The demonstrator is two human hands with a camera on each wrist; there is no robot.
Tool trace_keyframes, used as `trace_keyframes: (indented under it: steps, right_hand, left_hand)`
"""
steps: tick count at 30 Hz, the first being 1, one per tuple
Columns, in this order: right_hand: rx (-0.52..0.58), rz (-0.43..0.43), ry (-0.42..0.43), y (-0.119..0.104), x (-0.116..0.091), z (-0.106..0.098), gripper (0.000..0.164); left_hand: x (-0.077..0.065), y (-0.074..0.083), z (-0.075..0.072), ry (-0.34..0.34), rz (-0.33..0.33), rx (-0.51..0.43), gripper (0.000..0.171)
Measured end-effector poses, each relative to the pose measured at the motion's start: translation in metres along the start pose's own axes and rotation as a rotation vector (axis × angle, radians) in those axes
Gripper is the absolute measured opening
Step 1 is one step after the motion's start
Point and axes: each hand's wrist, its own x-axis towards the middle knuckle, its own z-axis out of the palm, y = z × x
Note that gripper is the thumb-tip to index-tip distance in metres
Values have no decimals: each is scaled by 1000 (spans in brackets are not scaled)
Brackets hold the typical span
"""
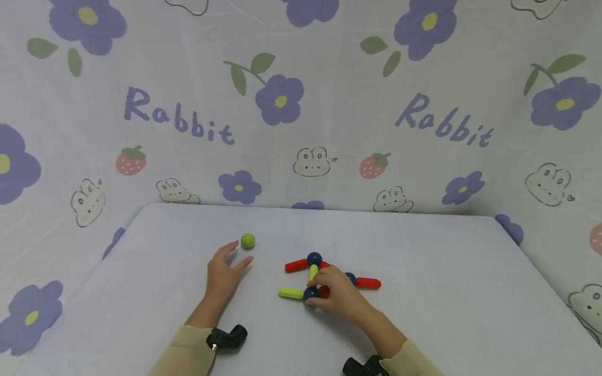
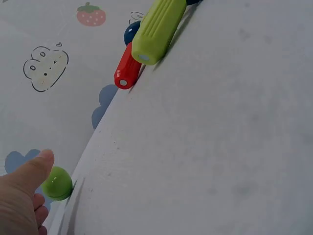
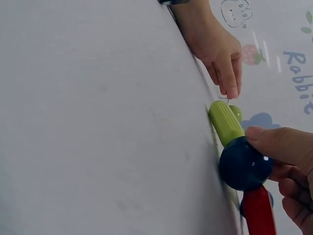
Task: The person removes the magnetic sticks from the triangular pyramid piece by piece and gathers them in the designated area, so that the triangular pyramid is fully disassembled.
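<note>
A green ball [image 1: 247, 241] lies on the white table, just beyond the spread thumb and fingers of my left hand [image 1: 222, 277]. In the left wrist view that ball [image 2: 57, 184] shows beside the thumb. My right hand [image 1: 340, 295] pinches a dark blue ball [image 3: 246, 163] at the near corner of a figure of joined rods and balls. From this ball a yellow-green rod [image 1: 290, 293] points left and a red rod [image 3: 259, 210] points the other way, partly hidden by the fingers. Another yellow-green rod [image 1: 313, 272] runs to the far dark blue ball [image 1: 314, 259].
A red rod [image 1: 296, 266] sticks out left from the far ball. At the right, another dark blue ball [image 1: 350, 278] carries a red rod [image 1: 368, 283]. The white table [image 1: 447, 292] ends at a patterned cloth [image 1: 329, 120] behind it.
</note>
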Motion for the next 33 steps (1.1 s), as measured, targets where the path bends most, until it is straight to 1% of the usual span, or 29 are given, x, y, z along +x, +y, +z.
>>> trace_keyframes:
  steps: [4, 6, 9, 12, 14, 17, 20, 22, 24, 27, 33]
  right_hand:
    - [12, 18, 60, 3, -4, 6, 27]
    - [25, 26, 80, 4, -6, 7, 27]
    - [39, 27, 91, 7, -8, 9, 27]
    - [56, 16, 91, 8, -10, 10, 28]
    - [56, -3, 90, 8, -10, 10, 29]
    - [46, -28, 94, 8, -10, 11, 30]
    - [36, -47, 99, 9, -11, 13, 30]
    - [38, -54, 100, 9, -12, 15, 30]
    - [36, -64, 103, 9, -13, 16, 30]
    - [34, -61, 110, 8, -13, 17, 29]
    - [24, -48, 116, 7, -13, 17, 31]
  left_hand:
    - [-10, 2, 1, -32, 1, -22, 48]
    - [-15, 3, 3, -63, 7, -32, 43]
    - [-21, 6, 6, -131, 10, -51, 35]
    - [-29, 9, 8, -218, 37, -40, 29]
    - [-34, 12, 9, -278, 66, -18, 28]
    - [-42, 16, 12, -366, 149, 25, 33]
    - [-48, 20, 16, -436, 235, 50, 39]
    - [-51, 23, 18, -474, 289, 66, 38]
    - [-53, 25, 20, -500, 325, 81, 36]
    - [-55, 28, 22, -522, 354, 93, 29]
    - [-54, 30, 22, -514, 378, 97, 22]
